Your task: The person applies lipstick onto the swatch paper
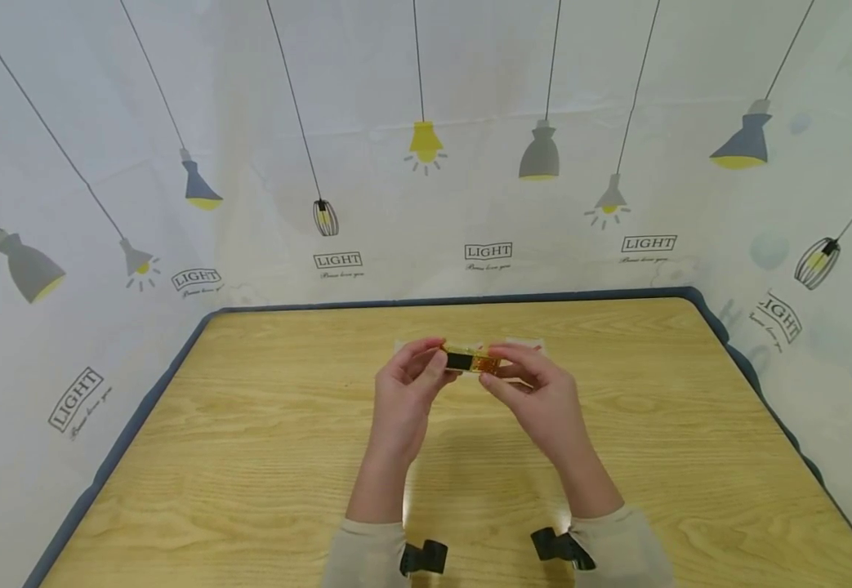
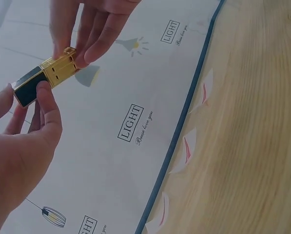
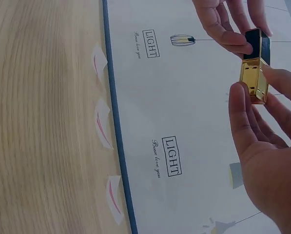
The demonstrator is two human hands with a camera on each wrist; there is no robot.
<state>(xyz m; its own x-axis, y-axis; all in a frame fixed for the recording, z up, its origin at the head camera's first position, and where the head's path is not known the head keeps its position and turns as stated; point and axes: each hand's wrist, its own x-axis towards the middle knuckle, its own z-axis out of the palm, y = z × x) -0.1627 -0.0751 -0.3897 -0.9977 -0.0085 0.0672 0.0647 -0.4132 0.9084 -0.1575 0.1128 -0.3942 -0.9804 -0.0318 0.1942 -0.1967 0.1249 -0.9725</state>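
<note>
A slim rectangular lipstick, half black and half gold, is held between both hands above the table. My left hand pinches its black end between thumb and fingertips. At the other end, the thumb and fingers of my right hand grip the gold part. Small slots show in the gold surface in both wrist views. Part of the lipstick is covered by the fingers.
Three white paper pieces, each with a red stroke, lie along the far table edge; one is the middle paper. The wooden table has a blue border, with a lamp-printed white sheet around it.
</note>
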